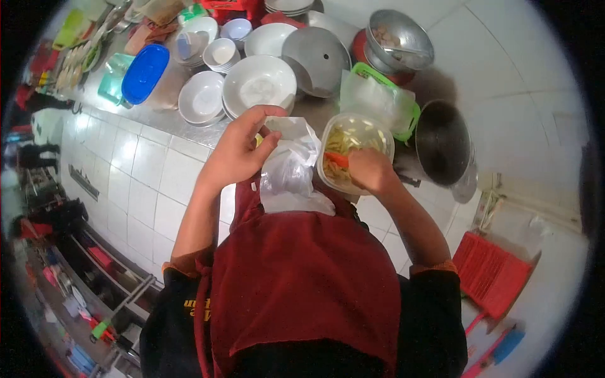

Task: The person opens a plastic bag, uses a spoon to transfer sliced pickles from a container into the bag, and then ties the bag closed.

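Observation:
My left hand (242,148) pinches the upper edge of a clear plastic bag (291,169), which hangs in front of the dark red apron (302,271). My right hand (370,169) is closed on an orange spoon (337,159), its head down inside a clear plastic tub (389,140). Pale yellow-green cut pieces (343,135) lie in the tub, some of them around the spoon. The tub is right beside the bag, at the near edge of the metal table. Whether the bag holds anything is hard to make out.
Stacked white bowls (259,82), a round grey lid (315,62) and a blue-lidded container (145,74) crowd the metal table. A green basket (408,116), a dark pot (443,143) and a metal wok (400,41) stand to the right. A red plastic item (491,274) is lower right.

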Demonstrator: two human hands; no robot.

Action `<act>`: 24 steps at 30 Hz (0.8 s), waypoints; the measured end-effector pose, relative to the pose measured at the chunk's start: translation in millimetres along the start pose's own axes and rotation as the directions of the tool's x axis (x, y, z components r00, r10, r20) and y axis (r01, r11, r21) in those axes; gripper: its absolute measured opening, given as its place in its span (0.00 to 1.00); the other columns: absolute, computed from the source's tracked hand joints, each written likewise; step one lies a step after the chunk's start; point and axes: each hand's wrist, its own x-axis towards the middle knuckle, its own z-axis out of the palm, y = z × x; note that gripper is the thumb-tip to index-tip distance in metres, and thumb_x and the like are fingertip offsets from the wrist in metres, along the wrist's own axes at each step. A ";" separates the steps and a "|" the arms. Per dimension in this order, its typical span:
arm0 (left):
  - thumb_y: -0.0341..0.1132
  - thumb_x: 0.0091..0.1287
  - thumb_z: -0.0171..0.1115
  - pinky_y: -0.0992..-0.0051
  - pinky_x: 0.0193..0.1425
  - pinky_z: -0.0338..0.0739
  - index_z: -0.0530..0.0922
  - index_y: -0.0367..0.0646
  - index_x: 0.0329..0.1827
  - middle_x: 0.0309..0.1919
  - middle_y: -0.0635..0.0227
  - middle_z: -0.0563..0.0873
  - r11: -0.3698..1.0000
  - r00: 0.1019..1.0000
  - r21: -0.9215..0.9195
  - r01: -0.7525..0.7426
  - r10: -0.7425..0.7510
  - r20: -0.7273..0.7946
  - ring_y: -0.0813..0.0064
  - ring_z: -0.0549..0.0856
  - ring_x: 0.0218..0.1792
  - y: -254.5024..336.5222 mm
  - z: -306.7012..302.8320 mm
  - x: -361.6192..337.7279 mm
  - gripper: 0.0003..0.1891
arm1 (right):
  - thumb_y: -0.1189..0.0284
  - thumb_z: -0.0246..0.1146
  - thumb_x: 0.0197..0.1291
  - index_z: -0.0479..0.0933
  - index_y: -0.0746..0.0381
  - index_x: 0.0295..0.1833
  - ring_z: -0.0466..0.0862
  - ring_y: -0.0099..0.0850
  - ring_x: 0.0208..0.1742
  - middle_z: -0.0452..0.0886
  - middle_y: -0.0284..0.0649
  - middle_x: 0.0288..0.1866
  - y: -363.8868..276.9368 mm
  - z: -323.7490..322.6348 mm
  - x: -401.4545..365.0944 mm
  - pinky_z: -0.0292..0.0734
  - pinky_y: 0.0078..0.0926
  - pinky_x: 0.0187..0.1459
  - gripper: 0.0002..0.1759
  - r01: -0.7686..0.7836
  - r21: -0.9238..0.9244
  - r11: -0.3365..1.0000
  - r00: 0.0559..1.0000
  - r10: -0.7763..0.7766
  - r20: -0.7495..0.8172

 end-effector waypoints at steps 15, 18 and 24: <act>0.24 0.66 0.61 0.79 0.34 0.75 0.74 0.40 0.58 0.49 0.66 0.84 0.995 0.989 0.093 -0.019 0.005 0.149 0.83 0.76 0.25 -3.1 28.5 -5.8 0.17 | 0.72 0.56 0.59 0.84 0.63 0.35 0.88 0.42 0.39 0.86 0.50 0.35 -9.6 15.2 19.8 0.83 0.37 0.39 0.11 -0.166 0.071 0.984 0.980 0.172 -0.095; 0.33 0.65 0.66 0.72 0.32 0.75 0.74 0.38 0.57 0.40 0.62 0.86 0.979 0.990 0.203 0.010 -0.038 0.133 0.77 0.79 0.24 -21.9 53.4 -3.5 0.19 | 0.71 0.55 0.61 0.85 0.63 0.38 0.88 0.43 0.42 0.86 0.51 0.40 -4.9 -2.5 10.3 0.83 0.38 0.43 0.13 -0.134 0.075 0.988 0.990 0.131 0.041; 0.42 0.64 0.69 0.65 0.35 0.76 0.76 0.33 0.48 0.26 0.55 0.84 0.940 0.984 0.331 0.085 -0.130 0.119 0.66 0.84 0.28 -39.3 91.9 12.2 0.21 | 0.69 0.56 0.61 0.84 0.64 0.39 0.87 0.45 0.45 0.85 0.53 0.43 -22.7 14.3 20.9 0.82 0.40 0.47 0.13 -0.273 0.132 0.953 0.960 0.280 -0.032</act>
